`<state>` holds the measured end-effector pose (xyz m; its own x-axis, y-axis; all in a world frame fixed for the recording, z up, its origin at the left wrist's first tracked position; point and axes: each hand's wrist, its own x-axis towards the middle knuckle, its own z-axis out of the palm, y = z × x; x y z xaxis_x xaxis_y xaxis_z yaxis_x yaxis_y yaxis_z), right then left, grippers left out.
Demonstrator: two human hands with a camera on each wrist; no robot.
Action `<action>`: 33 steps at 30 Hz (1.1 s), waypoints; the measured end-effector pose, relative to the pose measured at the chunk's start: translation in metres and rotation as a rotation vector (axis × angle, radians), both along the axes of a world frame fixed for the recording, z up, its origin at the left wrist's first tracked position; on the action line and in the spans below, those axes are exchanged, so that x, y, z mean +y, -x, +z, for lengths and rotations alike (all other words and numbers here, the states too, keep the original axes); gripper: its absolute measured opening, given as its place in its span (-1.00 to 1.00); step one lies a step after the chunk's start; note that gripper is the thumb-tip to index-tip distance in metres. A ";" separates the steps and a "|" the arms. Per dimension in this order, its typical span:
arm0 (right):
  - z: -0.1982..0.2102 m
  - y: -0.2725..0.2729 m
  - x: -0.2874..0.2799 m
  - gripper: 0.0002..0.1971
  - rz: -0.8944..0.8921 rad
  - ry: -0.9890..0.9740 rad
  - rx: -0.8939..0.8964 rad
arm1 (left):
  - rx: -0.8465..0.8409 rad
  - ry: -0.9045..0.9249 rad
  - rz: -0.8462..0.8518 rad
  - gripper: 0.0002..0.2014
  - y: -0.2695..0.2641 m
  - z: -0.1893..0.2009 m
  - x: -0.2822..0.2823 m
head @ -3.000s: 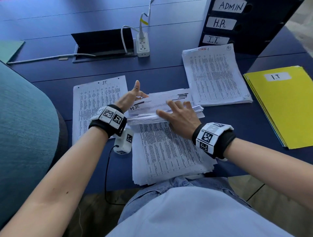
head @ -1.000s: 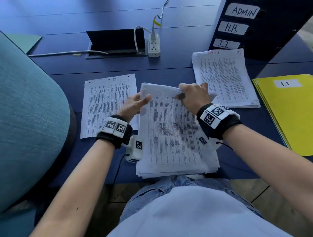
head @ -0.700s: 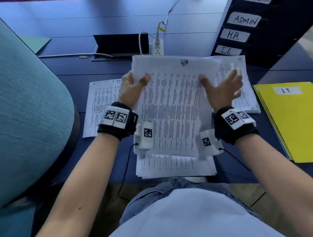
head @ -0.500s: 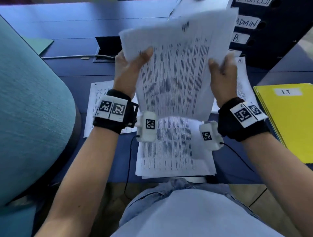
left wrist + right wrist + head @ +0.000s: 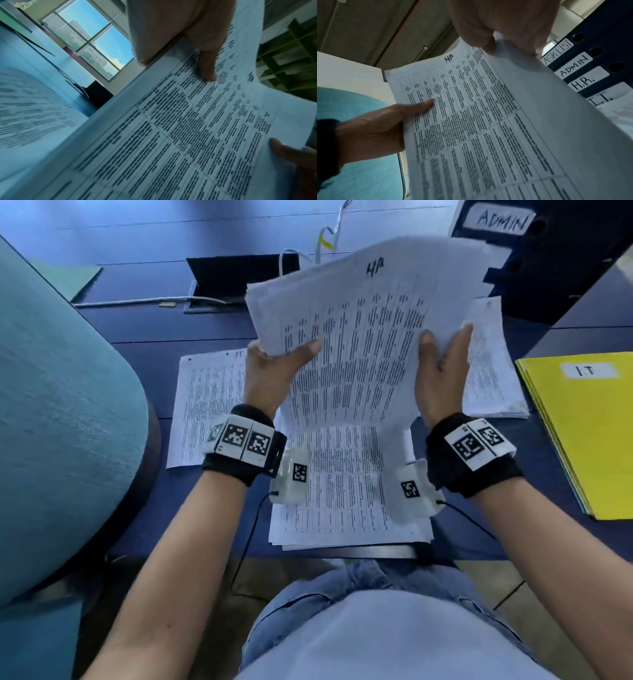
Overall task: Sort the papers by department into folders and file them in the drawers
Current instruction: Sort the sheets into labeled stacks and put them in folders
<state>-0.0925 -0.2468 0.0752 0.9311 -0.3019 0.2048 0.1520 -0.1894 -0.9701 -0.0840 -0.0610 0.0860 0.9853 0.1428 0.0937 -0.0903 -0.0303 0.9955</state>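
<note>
A thick stack of printed sheets marked "HR" (image 5: pixel 359 337) is held up off the desk, tilted away from me. My left hand (image 5: pixel 274 364) grips its left edge, thumb on the front (image 5: pixel 205 65). My right hand (image 5: pixel 442 364) grips its right edge (image 5: pixel 496 33). Below it a further pile of papers (image 5: pixel 346 494) lies at the desk's near edge. A sheet marked IT (image 5: pixel 205 405) lies to the left, and an ADMIN pile (image 5: pixel 489 378) to the right, partly hidden. A yellow folder labelled IT (image 5: pixel 589 440) lies far right. The dark drawer unit (image 5: pixel 599 44) carries labels ADMIN, H.R. and I.T.
A teal chair back (image 5: pixel 61 405) stands close on the left. An open cable hatch (image 5: pixel 236 278) with a power strip and white cables sits at the desk's middle back. A green folder (image 5: pixel 68 278) lies at the far left of the blue desk (image 5: pixel 154 330).
Both hands took the HR stack by its sides, lifted it off the pile at the desk's edge and raised it upright in front of me. The pile underneath stays in place.
</note>
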 end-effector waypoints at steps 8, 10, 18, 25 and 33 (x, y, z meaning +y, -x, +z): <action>0.016 -0.035 -0.059 -0.87 -0.188 0.231 -0.097 | -0.027 0.044 -0.158 -0.94 -0.031 0.031 -0.040; 0.014 -0.035 -0.081 -0.80 -0.222 0.270 -0.040 | 0.032 0.071 -0.219 -0.98 -0.042 0.021 -0.063; -0.045 -0.021 -0.160 -0.54 -0.194 0.600 0.392 | 0.523 -0.014 -0.259 -0.64 -0.047 -0.051 -0.153; -0.070 -0.030 -0.190 -0.44 -0.150 0.728 0.623 | 0.751 -0.158 -0.119 -0.70 -0.048 -0.104 -0.205; -0.090 -0.038 -0.190 -0.17 0.161 1.126 0.660 | 0.783 -0.371 0.013 -0.56 -0.034 -0.110 -0.237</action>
